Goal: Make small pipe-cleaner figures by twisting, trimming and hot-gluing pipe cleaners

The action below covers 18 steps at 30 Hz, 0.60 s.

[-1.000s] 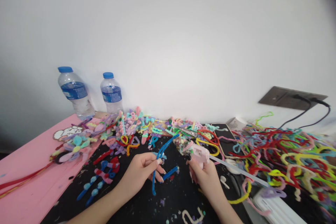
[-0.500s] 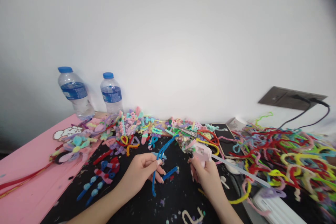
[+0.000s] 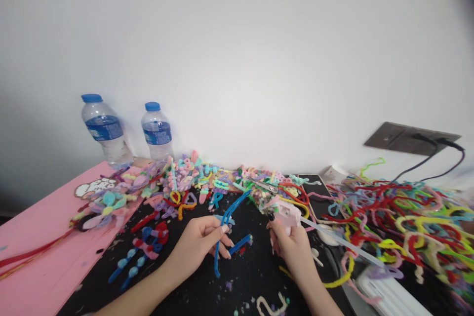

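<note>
My left hand (image 3: 203,241) pinches blue pipe cleaners (image 3: 233,208) between thumb and fingers; their upper ends point up and right, and one end hangs below the fingers. To the right, my right hand (image 3: 291,247) is closed around the handle of a pale pink glue gun (image 3: 288,215) with a long translucent stick out of its back. Its dark nozzle points left. Between the hands a short blue piece (image 3: 240,245) lies at a slant near the left fingertips. A blue and red pipe-cleaner figure (image 3: 146,247) rests left of my left hand.
Colourful pipe-cleaner pieces (image 3: 185,177) line the wall, with scissors (image 3: 264,186) among them. Loose pipe cleaners (image 3: 407,222) pile up at right beside a white case (image 3: 388,291). Two water bottles (image 3: 104,128) stand at back left by pink sheets (image 3: 33,242). An outlet (image 3: 403,138) holds two plugs.
My right hand and the glue gun have shifted slightly right, and the gun's angle has changed a little. My left hand holds nearly the same pose.
</note>
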Tool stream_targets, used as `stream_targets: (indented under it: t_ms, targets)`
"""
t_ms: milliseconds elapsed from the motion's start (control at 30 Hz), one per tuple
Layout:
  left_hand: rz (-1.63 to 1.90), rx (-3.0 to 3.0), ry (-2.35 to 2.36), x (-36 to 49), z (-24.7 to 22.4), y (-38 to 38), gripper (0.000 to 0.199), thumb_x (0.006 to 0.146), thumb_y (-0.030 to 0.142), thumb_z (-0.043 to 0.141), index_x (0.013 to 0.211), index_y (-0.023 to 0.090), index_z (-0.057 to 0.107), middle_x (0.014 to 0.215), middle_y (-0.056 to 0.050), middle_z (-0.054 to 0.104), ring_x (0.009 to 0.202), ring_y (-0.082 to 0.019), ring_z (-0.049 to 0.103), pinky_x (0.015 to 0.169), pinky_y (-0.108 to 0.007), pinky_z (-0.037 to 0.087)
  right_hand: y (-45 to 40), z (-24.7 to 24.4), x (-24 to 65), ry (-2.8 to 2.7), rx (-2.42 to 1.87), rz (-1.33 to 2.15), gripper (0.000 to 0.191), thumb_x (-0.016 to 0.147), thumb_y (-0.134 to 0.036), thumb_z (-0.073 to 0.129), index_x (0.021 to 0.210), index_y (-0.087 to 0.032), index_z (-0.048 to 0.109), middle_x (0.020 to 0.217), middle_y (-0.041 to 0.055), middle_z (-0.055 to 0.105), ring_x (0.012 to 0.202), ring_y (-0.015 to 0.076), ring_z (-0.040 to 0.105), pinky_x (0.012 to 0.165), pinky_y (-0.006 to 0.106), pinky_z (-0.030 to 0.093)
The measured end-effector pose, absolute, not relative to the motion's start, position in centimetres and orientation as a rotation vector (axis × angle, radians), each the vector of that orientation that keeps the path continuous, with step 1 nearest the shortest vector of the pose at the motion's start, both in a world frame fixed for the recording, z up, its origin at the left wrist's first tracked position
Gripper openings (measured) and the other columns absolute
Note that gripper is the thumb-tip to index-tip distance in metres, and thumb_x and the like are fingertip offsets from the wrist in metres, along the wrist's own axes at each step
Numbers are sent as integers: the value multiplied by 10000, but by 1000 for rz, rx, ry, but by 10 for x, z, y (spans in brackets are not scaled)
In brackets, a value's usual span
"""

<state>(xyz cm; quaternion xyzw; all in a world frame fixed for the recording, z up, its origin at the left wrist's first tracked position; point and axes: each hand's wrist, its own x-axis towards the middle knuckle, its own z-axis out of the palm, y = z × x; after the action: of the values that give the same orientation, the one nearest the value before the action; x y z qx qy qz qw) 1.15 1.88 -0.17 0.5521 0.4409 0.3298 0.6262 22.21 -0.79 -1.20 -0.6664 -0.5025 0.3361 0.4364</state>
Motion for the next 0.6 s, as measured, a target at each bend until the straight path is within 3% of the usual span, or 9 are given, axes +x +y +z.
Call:
stream_targets:
  t_ms: [600]
  targets:
    - [761, 1266, 1005, 12, -4, 19, 282, 808, 350, 539, 658, 115, 584, 548, -38, 663, 519, -159, 649, 469, -207, 400, -8, -18, 226, -1237, -1694, 808, 436, 799, -485, 462, 503, -168, 501, 372, -22, 426, 359, 110, 397, 389, 230, 280]
